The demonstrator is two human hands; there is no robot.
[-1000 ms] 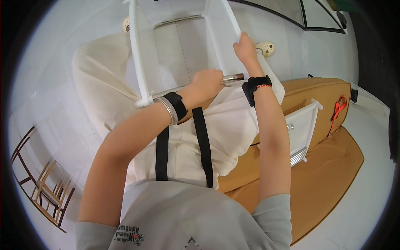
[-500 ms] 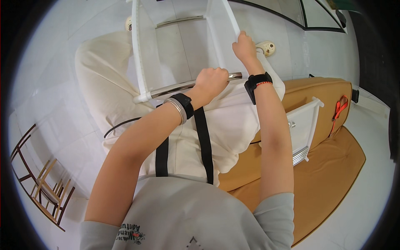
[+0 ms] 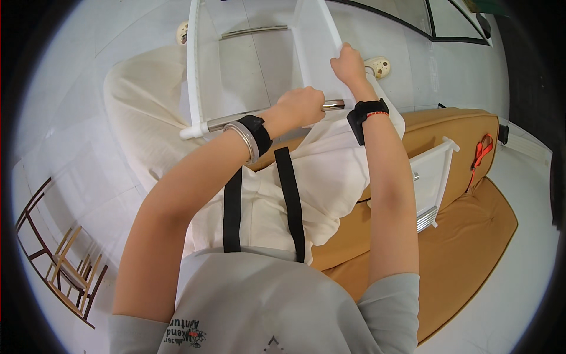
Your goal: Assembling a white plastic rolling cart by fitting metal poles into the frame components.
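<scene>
Between my knees stands a white rack-like frame with a left side panel [image 3: 197,71], a right side panel [image 3: 318,44] and shiny metal rods across it. My left hand [image 3: 299,107] is closed around the near metal rod [image 3: 334,105], close to its right end. The rod's left end meets a white corner piece [image 3: 194,131]. My right hand [image 3: 350,66] is closed on the outer edge of the right side panel. A far metal rod [image 3: 256,30] joins the panels at the other end. My fingertips are mostly hidden.
A tan cushioned sofa [image 3: 466,248] is at my right. On it lie a smaller white panel [image 3: 435,177] with metal rods and a red strap [image 3: 481,150]. Wooden chair-like frames [image 3: 68,265] stand at far left, and a black-framed glass panel [image 3: 401,15] at far right.
The near rod's left end has shifted a little up and left. My left hand has moved slightly up with it. My right hand has barely moved, still on the panel.
</scene>
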